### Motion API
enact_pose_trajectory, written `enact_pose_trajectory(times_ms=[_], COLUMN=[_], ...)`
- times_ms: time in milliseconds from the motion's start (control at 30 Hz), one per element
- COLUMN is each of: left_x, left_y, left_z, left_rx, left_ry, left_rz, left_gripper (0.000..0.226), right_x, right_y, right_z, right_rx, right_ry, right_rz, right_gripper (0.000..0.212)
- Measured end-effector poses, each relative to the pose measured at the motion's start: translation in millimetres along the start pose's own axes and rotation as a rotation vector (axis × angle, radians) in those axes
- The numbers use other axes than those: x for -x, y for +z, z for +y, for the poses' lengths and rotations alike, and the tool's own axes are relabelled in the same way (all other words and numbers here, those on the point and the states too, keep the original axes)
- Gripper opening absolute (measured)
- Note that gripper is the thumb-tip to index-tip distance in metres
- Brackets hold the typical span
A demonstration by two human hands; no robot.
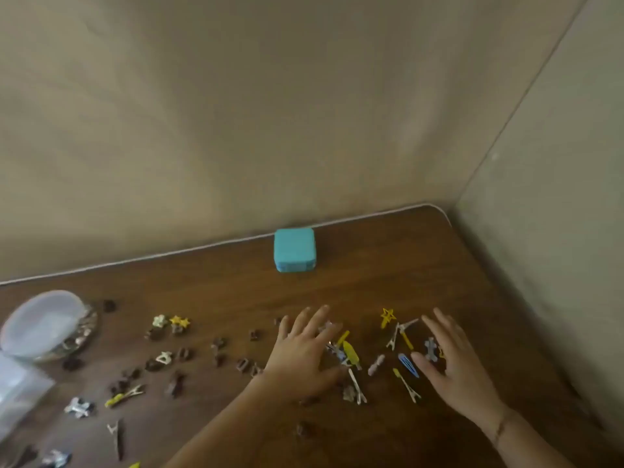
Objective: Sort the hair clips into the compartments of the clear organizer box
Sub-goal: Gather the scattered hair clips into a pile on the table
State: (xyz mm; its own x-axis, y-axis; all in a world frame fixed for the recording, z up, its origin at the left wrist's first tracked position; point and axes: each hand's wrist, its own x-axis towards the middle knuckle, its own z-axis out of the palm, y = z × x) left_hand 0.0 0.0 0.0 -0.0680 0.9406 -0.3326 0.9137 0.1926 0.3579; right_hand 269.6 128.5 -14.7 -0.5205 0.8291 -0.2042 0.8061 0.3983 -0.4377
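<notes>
Many small hair clips lie scattered over the brown table: brown claw clips on the left, yellow, blue and white ones in a heap in the middle. My left hand lies flat with spread fingers on the left side of that heap, beside a yellow clip. On the right my right hand hovers open, its fingers over a grey clip and next to a blue snap clip. A yellow star clip lies just beyond. A clear box shows at the left edge, blurred.
A closed teal square case sits near the table's far edge by the wall. A clear round lid leans on a bowl of clips at the left. Walls close the table in behind and on the right.
</notes>
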Motion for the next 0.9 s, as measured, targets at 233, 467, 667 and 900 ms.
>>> enact_pose_trajectory(times_ms=[233, 467, 667, 900], left_x=[-20, 21, 27, 8], left_y=[54, 80, 60, 42], left_z=[12, 9, -27, -75], left_rx=[-0.160, -0.215, -0.081, 0.001], left_ry=[0.021, 0.128, 0.058, -0.206], left_rz=[-0.045, 0.058, 0.341, 0.241], left_gripper=[0.080, 0.071, 0.066, 0.079], right_x=[-39, -55, -24, 9], right_y=[23, 40, 70, 114], right_z=[29, 8, -39, -98], right_rx=[0.209, 0.241, 0.170, 0.125], right_ry=[-0.137, -0.366, -0.497, -0.573], right_rz=[-0.027, -0.115, -0.173, -0.177], right_gripper=[0.085, 0.077, 0.069, 0.067])
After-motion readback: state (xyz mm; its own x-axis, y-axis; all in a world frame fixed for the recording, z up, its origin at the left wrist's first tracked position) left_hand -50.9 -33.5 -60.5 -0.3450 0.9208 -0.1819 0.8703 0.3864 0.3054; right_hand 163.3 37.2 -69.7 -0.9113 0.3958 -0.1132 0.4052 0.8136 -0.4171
